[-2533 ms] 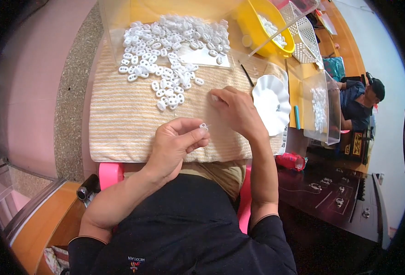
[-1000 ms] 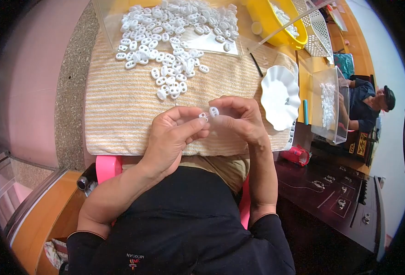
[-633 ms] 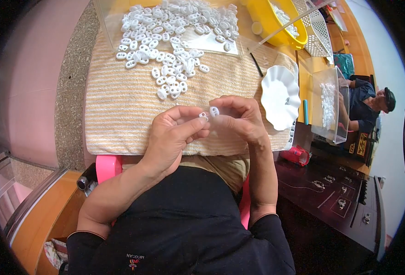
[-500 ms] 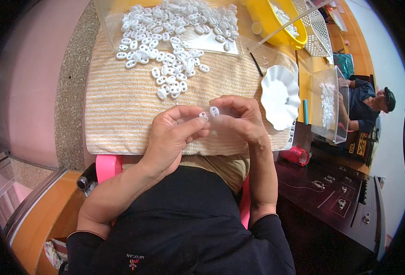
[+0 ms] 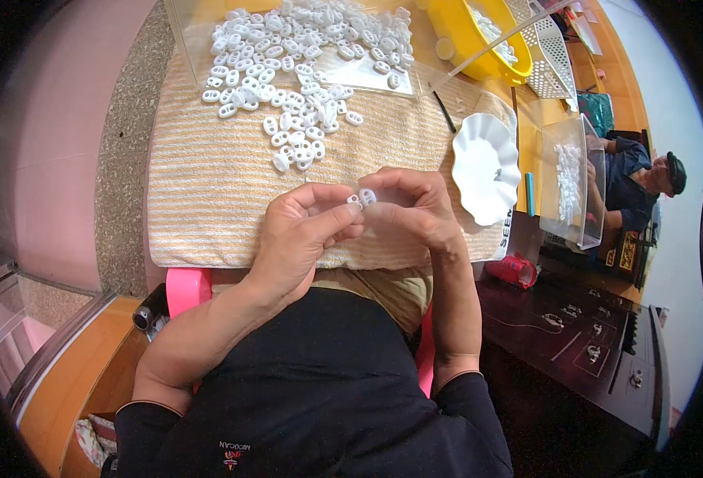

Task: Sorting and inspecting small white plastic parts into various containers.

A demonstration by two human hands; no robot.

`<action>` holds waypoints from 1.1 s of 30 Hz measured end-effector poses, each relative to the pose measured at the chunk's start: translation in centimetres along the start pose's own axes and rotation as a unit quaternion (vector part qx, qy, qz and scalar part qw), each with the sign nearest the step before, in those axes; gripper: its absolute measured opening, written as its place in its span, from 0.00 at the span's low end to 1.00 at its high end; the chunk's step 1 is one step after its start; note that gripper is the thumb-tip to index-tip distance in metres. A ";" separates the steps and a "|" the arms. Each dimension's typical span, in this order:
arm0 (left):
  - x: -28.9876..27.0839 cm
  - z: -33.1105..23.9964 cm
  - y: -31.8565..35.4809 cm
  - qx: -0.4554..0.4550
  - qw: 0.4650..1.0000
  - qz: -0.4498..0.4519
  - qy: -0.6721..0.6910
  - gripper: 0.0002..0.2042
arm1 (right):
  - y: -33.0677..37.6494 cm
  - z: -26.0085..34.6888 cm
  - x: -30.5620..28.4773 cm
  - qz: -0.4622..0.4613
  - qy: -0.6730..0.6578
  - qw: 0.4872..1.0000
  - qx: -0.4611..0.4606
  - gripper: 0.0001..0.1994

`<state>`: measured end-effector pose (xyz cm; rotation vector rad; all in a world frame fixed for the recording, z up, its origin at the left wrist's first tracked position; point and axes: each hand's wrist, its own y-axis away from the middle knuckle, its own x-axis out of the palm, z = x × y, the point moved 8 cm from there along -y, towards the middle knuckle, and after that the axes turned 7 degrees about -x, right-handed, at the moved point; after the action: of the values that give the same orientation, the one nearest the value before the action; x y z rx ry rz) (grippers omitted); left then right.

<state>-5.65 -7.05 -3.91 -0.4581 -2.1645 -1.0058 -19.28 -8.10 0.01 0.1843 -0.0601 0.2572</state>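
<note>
Between the thumb and forefinger of my left hand (image 5: 308, 227) is a small white plastic piece (image 5: 353, 200), mostly covered by the fingertips. My right hand (image 5: 419, 205) pinches a white oval two-hole plastic piece (image 5: 367, 197). The two pieces are side by side above the towel's near part; I cannot tell whether they touch. Beyond my hands, a heap of similar white two-hole pieces (image 5: 296, 119) spreads over the striped towel (image 5: 200, 191) and back into a clear open-fronted box (image 5: 425, 80).
Right of my hands lies a white scalloped dish (image 5: 487, 187) with small dark bits in it. A black stick (image 5: 445, 112) and a yellow basin (image 5: 519, 76) are farther back. Across the table, a person (image 5: 634, 179) sits by a clear bin (image 5: 588, 231) of white pieces.
My right hand has shifted slightly left, bringing its white piece closer to the one in my left hand. The left hand has hardly moved.
</note>
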 end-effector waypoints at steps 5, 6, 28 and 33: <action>0.0 0.0 0.0 0.006 1.000 -0.003 -0.005 0.08 | 0.0 0.0 0.0 0.003 0.009 1.000 0.007 0.15; -0.1 0.1 0.0 0.004 1.000 -0.006 -0.013 0.08 | 0.0 -0.1 -0.1 0.005 0.016 1.000 0.005 0.15; 0.4 0.4 0.1 -0.034 0.999 0.006 0.010 0.07 | 0.4 0.3 0.2 0.005 -0.056 0.998 0.011 0.15; 0.6 0.7 0.1 -0.048 0.997 0.033 0.044 0.06 | 0.4 0.2 0.2 0.006 -0.058 0.998 -0.016 0.15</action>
<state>-6.34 -6.43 -3.81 -0.5170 -2.0165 -1.0771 -19.22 -7.72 0.26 0.1676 -0.1808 0.2577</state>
